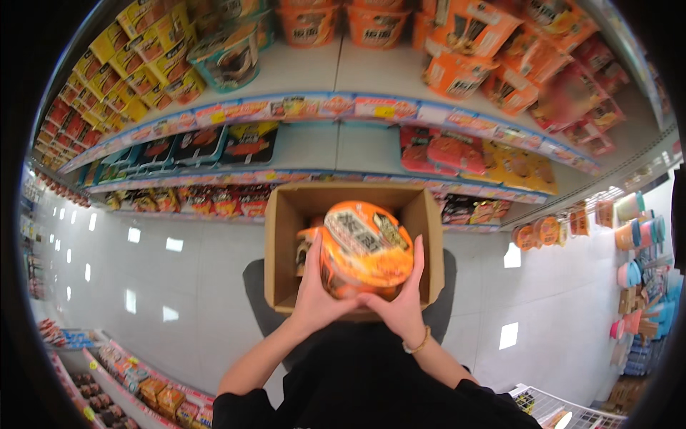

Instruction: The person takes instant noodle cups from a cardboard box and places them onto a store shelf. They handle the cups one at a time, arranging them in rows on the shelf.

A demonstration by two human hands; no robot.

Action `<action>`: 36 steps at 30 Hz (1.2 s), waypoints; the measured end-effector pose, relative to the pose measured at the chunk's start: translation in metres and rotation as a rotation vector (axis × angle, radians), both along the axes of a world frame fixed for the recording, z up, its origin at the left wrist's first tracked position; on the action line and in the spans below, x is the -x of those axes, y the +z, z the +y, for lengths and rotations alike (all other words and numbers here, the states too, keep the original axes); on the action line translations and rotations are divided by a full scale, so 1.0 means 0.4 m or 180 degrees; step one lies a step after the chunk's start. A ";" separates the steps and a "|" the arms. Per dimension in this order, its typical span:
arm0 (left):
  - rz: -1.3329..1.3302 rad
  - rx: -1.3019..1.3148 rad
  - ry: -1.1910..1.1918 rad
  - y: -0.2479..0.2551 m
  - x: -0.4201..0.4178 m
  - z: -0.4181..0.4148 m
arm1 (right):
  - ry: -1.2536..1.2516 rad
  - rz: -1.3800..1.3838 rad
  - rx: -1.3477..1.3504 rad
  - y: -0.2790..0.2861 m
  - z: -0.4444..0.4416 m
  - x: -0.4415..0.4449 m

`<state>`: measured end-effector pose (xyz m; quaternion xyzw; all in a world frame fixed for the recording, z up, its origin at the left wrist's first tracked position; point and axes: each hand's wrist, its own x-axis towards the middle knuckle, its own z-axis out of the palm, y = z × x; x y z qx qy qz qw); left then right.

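An orange instant noodle bowl [370, 244] with a round printed lid is held between my left hand [316, 289] and my right hand [399, 300]. The left palm and fingers press on its left side, the right ones on its right side, and the thumbs meet at the near edge. Below the bowl lies a cardboard box [435, 252], open at the top, with more orange packages partly seen inside. The held bowl hides most of what the box contains. A beaded bracelet circles my right wrist.
Ahead, a store shelf [316, 69] carries orange bowls [378, 27], a teal bowl [228, 61] and stacked yellow packs [144, 53]. Lower shelves hold flat trays [249, 143] and bagged food. A low shelf [155, 397] stands at the lower left, a white wire basket [563, 410] at the lower right.
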<state>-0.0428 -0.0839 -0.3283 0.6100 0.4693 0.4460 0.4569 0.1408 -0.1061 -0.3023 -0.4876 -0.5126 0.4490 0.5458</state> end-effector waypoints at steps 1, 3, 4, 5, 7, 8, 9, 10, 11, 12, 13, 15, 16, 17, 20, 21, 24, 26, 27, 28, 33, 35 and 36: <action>0.0088 -0.0057 -0.0191 -0.005 0.008 -0.006 | -0.0168 -0.0037 -0.0094 -0.010 0.005 0.000; 0.0030 -0.0062 -0.0490 -0.009 0.033 -0.004 | -0.0044 0.0842 0.0063 0.014 0.022 -0.030; 0.0075 -0.0122 -0.0569 -0.013 0.049 -0.003 | 0.0119 0.0680 -0.0008 0.007 0.024 -0.056; -0.0183 -0.0208 -0.0533 -0.016 0.052 0.005 | 0.0278 0.0514 -0.0075 0.004 0.030 -0.091; -0.0799 0.0122 -0.0535 -0.017 0.073 0.011 | 0.0711 0.0530 -0.0103 0.014 0.029 -0.121; -0.0816 0.0048 -0.0671 -0.035 0.084 0.019 | 0.0969 0.0439 -0.0210 0.018 0.030 -0.128; -0.0923 -0.0010 -0.0851 -0.029 0.080 0.024 | 0.1212 0.0337 -0.0308 0.021 0.031 -0.134; -0.0891 0.0194 -0.0995 -0.035 0.086 0.021 | 0.1206 0.0326 -0.0195 0.026 0.033 -0.132; -0.0855 0.0397 -0.1138 -0.046 0.095 0.012 | 0.1199 0.0314 -0.0083 0.032 0.034 -0.128; -0.0759 0.0418 -0.1015 -0.054 0.096 0.006 | 0.1185 0.0288 0.0020 0.041 0.036 -0.125; -0.0664 0.0439 -0.0891 -0.060 0.094 0.006 | 0.1005 0.0094 -0.0072 0.047 0.035 -0.120; -0.0839 0.0048 -0.0585 -0.055 0.087 0.011 | 0.0657 -0.0259 -0.0237 0.058 0.033 -0.105; -0.0810 0.0055 -0.0317 -0.039 0.078 0.003 | 0.0626 -0.1010 -0.0641 0.077 0.030 -0.104; -0.0554 -0.0039 -0.0215 -0.029 0.068 0.000 | 0.0850 -0.1129 -0.0945 0.097 0.031 -0.092; 0.0191 -0.0421 0.0079 -0.012 0.049 -0.015 | 0.0659 -0.2093 -0.0830 0.125 -0.001 -0.021; 0.0243 -0.0531 0.0070 -0.022 0.049 -0.019 | 0.0504 -0.1932 -0.0834 0.113 -0.001 -0.005; 0.0625 -0.0873 0.0195 -0.045 0.048 -0.018 | 0.0029 -0.1534 -0.0934 0.059 0.024 0.023; 0.0703 -0.0924 0.0259 -0.041 0.049 -0.014 | 0.0091 -0.1601 -0.1040 0.043 0.035 0.016; 0.0640 -0.0845 0.0262 -0.042 0.046 -0.015 | 0.0116 -0.1636 -0.1091 0.039 0.037 0.009; 0.0576 -0.0766 0.0260 -0.046 0.041 -0.018 | 0.0156 -0.1623 -0.1167 0.045 0.040 -0.005; 0.1039 -0.1145 0.0165 -0.042 0.034 -0.012 | 0.0079 -0.1844 -0.1911 0.217 0.091 -0.077; 0.1162 -0.1123 0.0293 -0.043 0.041 -0.024 | -0.0222 -0.2053 -0.2500 0.322 0.135 -0.099; 0.1091 -0.1028 0.0262 -0.036 0.041 -0.027 | -0.0543 -0.2280 -0.2749 0.380 0.154 -0.119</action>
